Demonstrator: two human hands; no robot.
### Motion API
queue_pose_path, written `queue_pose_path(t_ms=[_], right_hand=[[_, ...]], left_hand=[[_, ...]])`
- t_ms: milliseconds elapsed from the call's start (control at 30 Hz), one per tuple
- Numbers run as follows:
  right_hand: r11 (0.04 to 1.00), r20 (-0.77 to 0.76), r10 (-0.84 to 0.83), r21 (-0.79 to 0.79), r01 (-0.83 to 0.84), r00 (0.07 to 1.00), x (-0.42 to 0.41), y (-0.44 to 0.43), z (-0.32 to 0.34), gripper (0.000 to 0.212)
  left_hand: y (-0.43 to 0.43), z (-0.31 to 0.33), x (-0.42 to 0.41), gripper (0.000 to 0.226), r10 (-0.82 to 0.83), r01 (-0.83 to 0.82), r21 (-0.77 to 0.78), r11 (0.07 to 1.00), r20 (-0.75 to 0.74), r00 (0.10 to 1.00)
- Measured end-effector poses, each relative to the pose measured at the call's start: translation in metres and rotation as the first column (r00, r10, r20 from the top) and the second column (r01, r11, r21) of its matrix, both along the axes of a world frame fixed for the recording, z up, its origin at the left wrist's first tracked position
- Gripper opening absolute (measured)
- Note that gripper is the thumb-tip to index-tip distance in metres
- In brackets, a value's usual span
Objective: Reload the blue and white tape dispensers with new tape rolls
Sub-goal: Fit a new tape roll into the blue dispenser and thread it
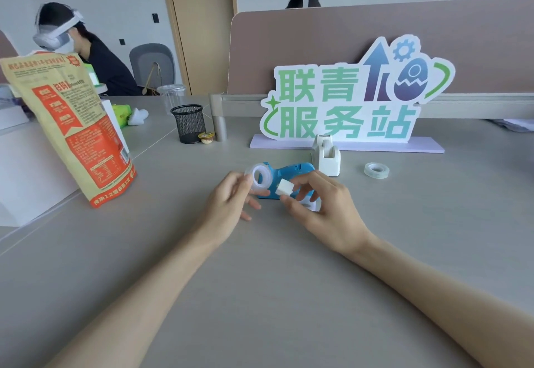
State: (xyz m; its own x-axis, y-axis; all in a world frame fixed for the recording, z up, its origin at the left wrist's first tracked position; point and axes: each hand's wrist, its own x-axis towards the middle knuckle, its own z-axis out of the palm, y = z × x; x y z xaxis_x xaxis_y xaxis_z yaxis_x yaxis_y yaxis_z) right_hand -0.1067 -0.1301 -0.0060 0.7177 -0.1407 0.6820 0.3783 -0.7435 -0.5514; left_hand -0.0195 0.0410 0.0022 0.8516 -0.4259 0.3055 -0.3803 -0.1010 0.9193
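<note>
Nearest, left hand (231,197), grip pinching clear tape roll (259,177) above desk (260,281); right hand (326,208), grip pinching small white block (284,187), probably the spindle. Best lined square with roll's hole, pushed straight. Behind: blue dispenser (293,170) lying on desk. Farther: white dispenser (328,156), spare roll (376,170).

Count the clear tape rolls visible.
2: one roll held by the left hand, one roll on the grey table beside the white plastic dispenser. Dispensers may hide more.

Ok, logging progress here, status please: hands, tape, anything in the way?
Left hand holds clear tape roll; right hand pinches small white block. Blue dispenser just behind them. Second roll beside white dispenser. Nothing blocking.
</note>
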Motion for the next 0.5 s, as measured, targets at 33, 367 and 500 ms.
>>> queue_pose_path(t_ms=[33,367,500], right_hand=[[1.0,-0.002,0.002,-0.008,-0.002,1.0,0.0,0.0,0.0,0.017],[0.998,0.004,-0.007,-0.058,0.007,1.0,0.001,-0.001,0.0,0.013],[0.998,0.002,-0.025,-0.05,0.025,1.0,0.002,-0.002,0.0,0.014]], left_hand=[[-0.001,-0.001,-0.001,0.019,0.0,0.0,0.027,1.0,0.02,1.0],[-0.009,-0.003,-0.02,0.017,-0.046,0.034,0.197,0.98,0.06,0.997],[-0.008,-0.004,-0.02,0.013,-0.051,0.03,0.238,0.971,0.083,0.995]])
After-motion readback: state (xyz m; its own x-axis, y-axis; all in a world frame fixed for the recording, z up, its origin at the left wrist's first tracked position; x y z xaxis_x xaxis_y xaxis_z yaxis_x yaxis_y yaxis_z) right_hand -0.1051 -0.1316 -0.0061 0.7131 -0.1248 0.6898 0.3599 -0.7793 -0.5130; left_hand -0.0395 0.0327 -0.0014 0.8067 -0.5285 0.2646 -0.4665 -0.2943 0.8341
